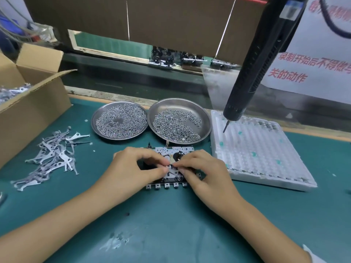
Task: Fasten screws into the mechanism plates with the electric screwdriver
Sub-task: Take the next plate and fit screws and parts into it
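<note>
A green mat (171,224) is covering the work table, and it is showing pale worn spots on the near side. At the far side a brown cardboard sheet (152,19) is hanging over a green conveyor belt (114,44), and a white sign (313,69) with red letters is standing at the far right. The mechanism plate (171,169) is lying flat in the middle of the mat, thin grey metal with small square tabs along its near edge. The left hand (136,168) and the right hand (205,171) are resting on it, and their fingertips are meeting and pinching a small part on top of the plate. The black electric screwdriver (256,63) is hanging at the far right, untouched, with its tip over a white ribbed foam tray (266,158). Two round shiny metal dishes (206,118) of small screws (174,126) are sitting just beyond the plate. At the left, flat grey metal levers (51,156) are lying in a loose pile beside an open cardboard box (34,107).
</note>
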`<action>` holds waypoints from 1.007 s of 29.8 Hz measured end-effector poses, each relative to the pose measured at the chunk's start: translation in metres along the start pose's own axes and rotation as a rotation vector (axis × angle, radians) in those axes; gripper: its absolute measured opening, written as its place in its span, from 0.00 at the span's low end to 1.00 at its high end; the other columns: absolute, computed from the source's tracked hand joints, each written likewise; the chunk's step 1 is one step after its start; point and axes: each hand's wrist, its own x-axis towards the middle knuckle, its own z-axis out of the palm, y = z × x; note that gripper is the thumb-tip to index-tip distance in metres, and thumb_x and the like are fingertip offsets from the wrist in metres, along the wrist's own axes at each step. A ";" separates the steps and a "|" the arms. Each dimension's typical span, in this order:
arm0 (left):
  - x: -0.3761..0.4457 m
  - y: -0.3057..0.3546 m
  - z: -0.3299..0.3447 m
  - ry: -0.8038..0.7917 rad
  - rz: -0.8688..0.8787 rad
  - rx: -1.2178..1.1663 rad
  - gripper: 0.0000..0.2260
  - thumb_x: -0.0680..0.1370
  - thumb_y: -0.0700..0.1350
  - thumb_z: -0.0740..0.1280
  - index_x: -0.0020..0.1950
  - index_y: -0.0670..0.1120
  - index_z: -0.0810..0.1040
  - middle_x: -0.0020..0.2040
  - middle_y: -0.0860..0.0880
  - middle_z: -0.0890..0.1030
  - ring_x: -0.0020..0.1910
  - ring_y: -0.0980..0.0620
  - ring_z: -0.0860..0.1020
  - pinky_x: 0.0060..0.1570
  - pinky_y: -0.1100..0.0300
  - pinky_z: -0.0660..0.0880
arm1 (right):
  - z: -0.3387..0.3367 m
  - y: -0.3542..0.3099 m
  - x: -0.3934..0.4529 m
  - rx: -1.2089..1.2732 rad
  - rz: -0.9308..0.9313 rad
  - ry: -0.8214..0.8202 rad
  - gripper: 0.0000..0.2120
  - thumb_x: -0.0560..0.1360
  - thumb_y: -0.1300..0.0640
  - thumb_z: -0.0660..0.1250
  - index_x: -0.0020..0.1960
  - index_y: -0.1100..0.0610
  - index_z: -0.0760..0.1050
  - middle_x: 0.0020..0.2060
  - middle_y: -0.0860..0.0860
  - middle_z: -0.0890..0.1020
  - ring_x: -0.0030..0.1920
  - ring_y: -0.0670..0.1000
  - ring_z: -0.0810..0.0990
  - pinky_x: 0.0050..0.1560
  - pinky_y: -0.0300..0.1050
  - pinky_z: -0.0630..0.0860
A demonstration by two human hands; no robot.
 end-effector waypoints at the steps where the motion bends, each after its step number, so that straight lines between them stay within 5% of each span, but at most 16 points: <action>1: 0.000 0.000 0.000 -0.004 -0.005 0.011 0.06 0.68 0.44 0.76 0.39 0.55 0.84 0.36 0.55 0.84 0.37 0.60 0.81 0.45 0.63 0.73 | 0.000 0.000 -0.001 0.007 0.000 0.001 0.09 0.71 0.66 0.68 0.48 0.58 0.84 0.42 0.50 0.82 0.46 0.44 0.76 0.49 0.32 0.71; 7: -0.003 0.004 0.001 -0.031 -0.049 0.007 0.08 0.64 0.52 0.74 0.41 0.60 0.83 0.35 0.56 0.84 0.39 0.63 0.80 0.57 0.54 0.74 | 0.000 -0.001 -0.005 0.018 -0.025 -0.032 0.09 0.72 0.63 0.68 0.49 0.58 0.84 0.39 0.49 0.83 0.44 0.46 0.77 0.47 0.37 0.73; 15: -0.005 0.006 -0.001 -0.011 -0.037 0.073 0.05 0.68 0.48 0.75 0.41 0.57 0.83 0.35 0.58 0.84 0.39 0.65 0.79 0.47 0.63 0.73 | -0.001 0.000 -0.006 -0.036 -0.074 -0.086 0.09 0.70 0.62 0.73 0.49 0.56 0.83 0.38 0.49 0.82 0.43 0.48 0.77 0.46 0.41 0.74; 20: -0.005 0.004 -0.002 -0.033 -0.047 0.070 0.06 0.68 0.47 0.75 0.43 0.57 0.83 0.37 0.58 0.84 0.41 0.64 0.80 0.50 0.62 0.74 | 0.003 0.001 -0.010 -0.075 -0.102 -0.028 0.07 0.70 0.63 0.73 0.48 0.60 0.83 0.40 0.51 0.82 0.43 0.48 0.76 0.45 0.35 0.72; 30: 0.000 0.001 -0.001 -0.094 -0.015 0.051 0.15 0.69 0.43 0.75 0.46 0.64 0.81 0.35 0.57 0.84 0.40 0.61 0.80 0.48 0.66 0.74 | 0.024 -0.006 -0.018 -0.342 -0.144 0.133 0.02 0.70 0.69 0.68 0.39 0.67 0.79 0.39 0.59 0.80 0.39 0.60 0.78 0.43 0.47 0.70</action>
